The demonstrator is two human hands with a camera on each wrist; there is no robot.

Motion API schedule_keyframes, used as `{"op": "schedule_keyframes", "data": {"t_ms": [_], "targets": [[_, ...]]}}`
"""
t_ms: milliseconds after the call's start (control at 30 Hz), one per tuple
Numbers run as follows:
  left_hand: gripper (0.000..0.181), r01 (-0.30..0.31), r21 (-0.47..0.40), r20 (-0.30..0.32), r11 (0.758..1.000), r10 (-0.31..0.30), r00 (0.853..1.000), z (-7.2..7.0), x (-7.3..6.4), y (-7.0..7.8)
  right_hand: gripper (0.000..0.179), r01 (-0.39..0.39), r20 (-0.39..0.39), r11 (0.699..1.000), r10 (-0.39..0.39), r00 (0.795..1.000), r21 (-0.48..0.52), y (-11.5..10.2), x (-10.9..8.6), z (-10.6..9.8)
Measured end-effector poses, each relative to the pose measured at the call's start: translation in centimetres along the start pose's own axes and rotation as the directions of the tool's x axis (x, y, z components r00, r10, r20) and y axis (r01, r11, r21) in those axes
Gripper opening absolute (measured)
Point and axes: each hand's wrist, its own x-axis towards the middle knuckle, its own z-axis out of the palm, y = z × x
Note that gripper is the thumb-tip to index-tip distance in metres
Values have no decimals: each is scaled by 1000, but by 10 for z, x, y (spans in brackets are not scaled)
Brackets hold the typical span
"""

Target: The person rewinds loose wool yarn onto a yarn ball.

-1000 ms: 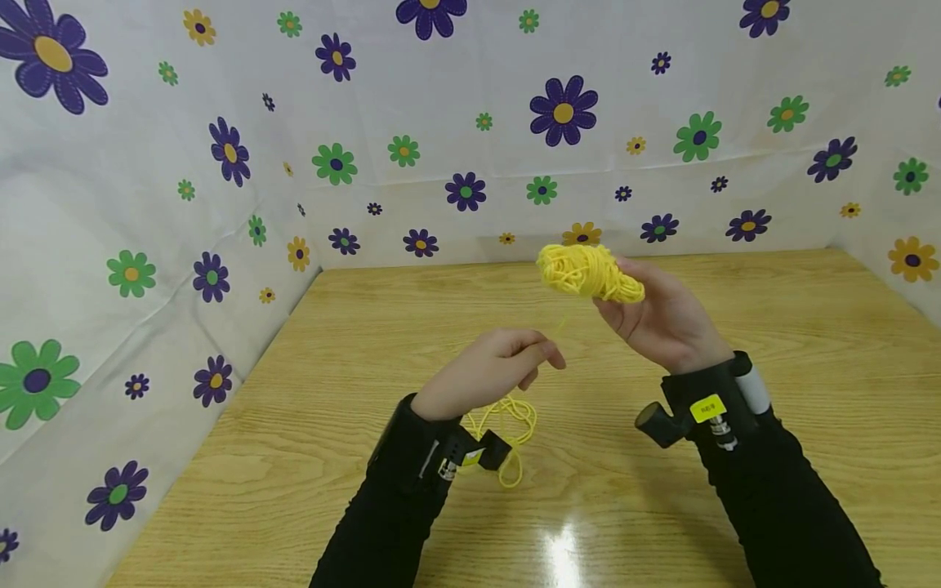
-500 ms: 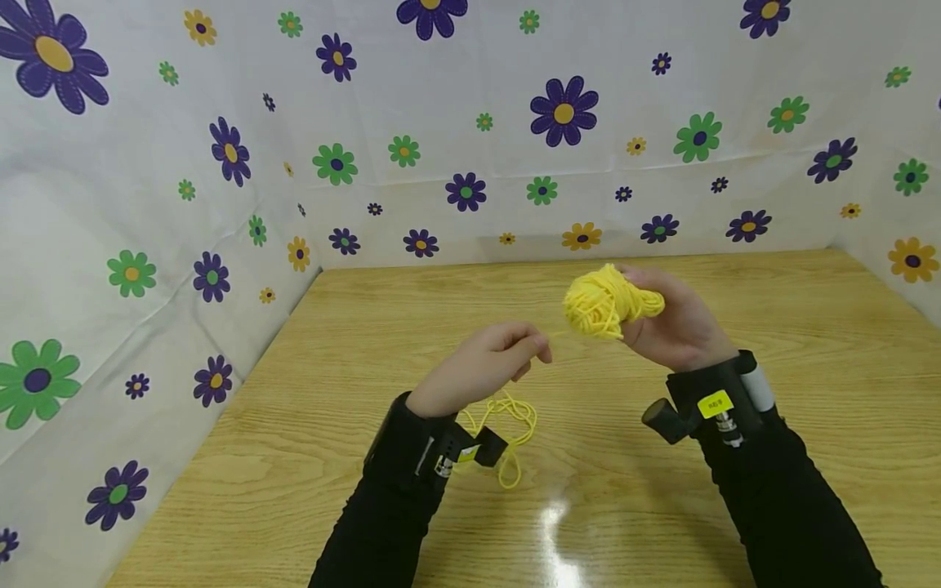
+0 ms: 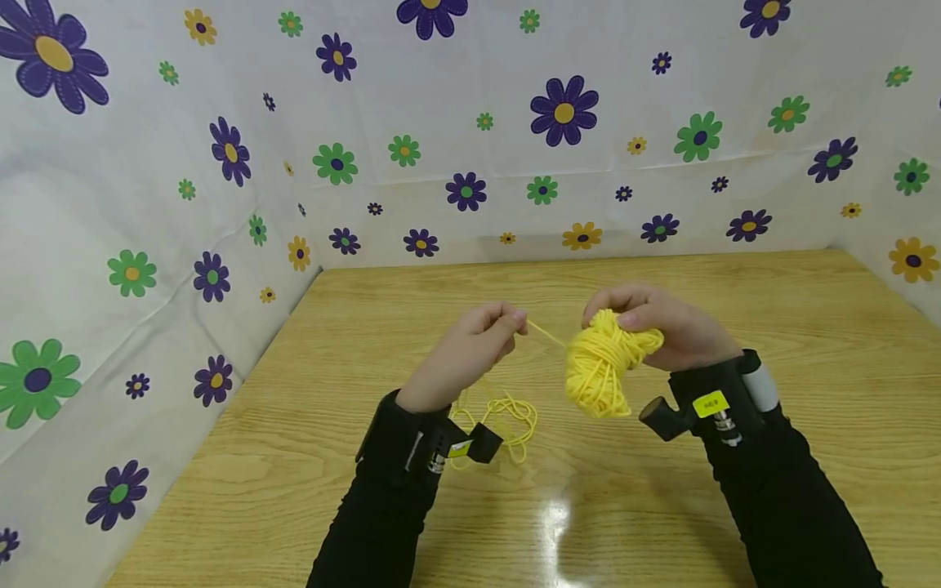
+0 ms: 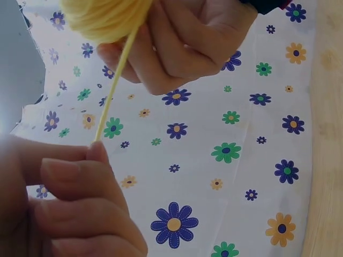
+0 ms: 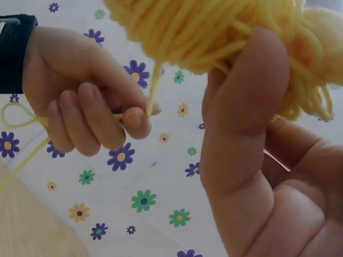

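Observation:
My right hand grips a ball of yellow yarn above the table, thumb on the near side and fingers behind it. The ball has a fat wound end hanging down and a narrower end toward the palm. Between thumb and index finger, my left hand pinches the yarn strand, which runs taut up to the ball in the left wrist view. The right wrist view shows the strand passing through the curled left fingers and trailing out behind them. Loose yarn loops lie on the table below my left hand.
The wooden table carries the loose loops near its middle. A white cloth printed with flowers stands behind it and along both sides. Each wrist wears a black band with a small camera.
The ball has come lower and nearer as my right hand turned it, its fat end swinging downward. My left hand has moved left and slightly up, and the strand now stretches visibly between the hands.

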Motion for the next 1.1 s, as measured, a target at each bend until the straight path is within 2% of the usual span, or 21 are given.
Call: {"op": "schedule_keyframes", "data": {"t_ms": [133,300,500,600,700,833,967,1100], "targets": [[24,-4,-50,-45,999,2,999,-2,0,1,23,-32,9,997,33,999,-68,1,0,-1],[23,-34,-122,-59,992,27,998,-6,-2,3,20,-100,-38,981,95,995,-169,1,0,0],[23,-44,-139,-64,989,36,997,-9,-6,7,18,-178,-106,948,154,982,-265,2,1,2],[23,-58,-141,-66,988,49,997,-9,-7,8,18,-234,-170,922,188,967,-308,3,1,2],[23,-66,-141,-64,988,57,996,-9,-8,9,17,-299,-243,887,222,944,-352,4,2,4],[24,-69,-135,-64,988,61,996,-9,-8,11,22,-390,-342,828,259,903,-403,5,5,6],[25,-65,-134,-65,989,57,996,-9,-9,11,27,-469,-442,785,280,852,-405,8,8,7],[26,-71,-122,-63,990,64,996,-8,-9,11,29,-519,-533,757,270,802,-397,12,10,6]]}}
